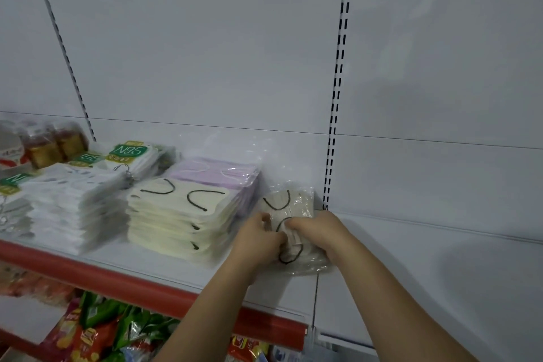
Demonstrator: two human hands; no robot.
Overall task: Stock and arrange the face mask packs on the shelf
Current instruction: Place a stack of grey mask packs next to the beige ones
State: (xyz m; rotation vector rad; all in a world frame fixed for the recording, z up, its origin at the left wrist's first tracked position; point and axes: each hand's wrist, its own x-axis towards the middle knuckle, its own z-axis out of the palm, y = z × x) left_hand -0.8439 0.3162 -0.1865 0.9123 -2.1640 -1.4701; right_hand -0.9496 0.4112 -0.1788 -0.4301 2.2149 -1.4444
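A clear plastic pack of cream face masks with black ear loops lies on the white shelf, right of the other stacks. My left hand and my right hand both grip this pack from the near side, fingers curled into the plastic. To its left stands a tall stack of cream masks, with purple mask packs behind it. Further left sit a white mask stack and green-labelled N95 packs.
The shelf has a red front strip. A slotted upright runs up the white back panel just behind the pack. Bare shelf stretches to the right. Jars stand at far left. Snack bags fill the shelf below.
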